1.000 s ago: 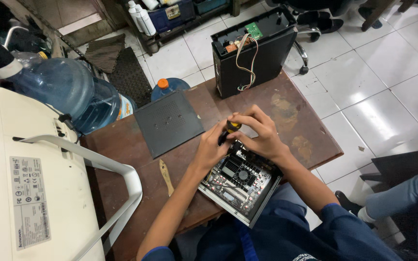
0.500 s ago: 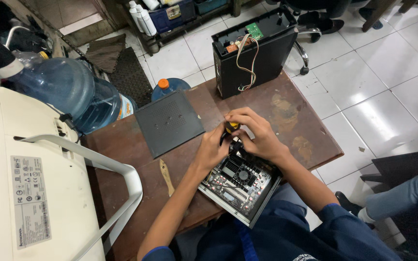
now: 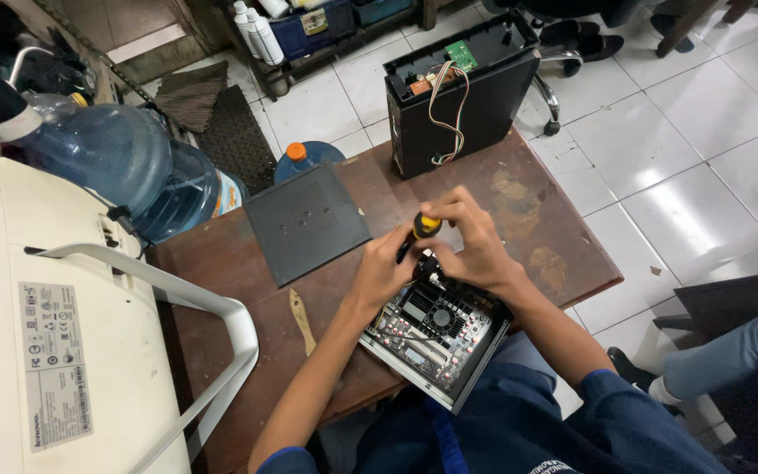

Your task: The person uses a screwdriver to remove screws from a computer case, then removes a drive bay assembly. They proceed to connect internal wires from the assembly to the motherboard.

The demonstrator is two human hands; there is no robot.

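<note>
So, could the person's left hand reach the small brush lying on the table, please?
Probably yes: the brush lies uncovered on the table beside the left forearm, though the left hand is busy at the screwdriver.

The open computer box [image 3: 436, 338] lies on the near edge of the table [image 3: 563, 254]. Both hands meet just behind it, left hand [image 3: 385, 274] beside right hand [image 3: 475, 241], with the screwdriver [image 3: 420, 231] between them. The flat panel [image 3: 307, 223] lies to the left, the brush [image 3: 301, 321] before it. The tall case [image 3: 462, 92] stands at the far edge
</note>
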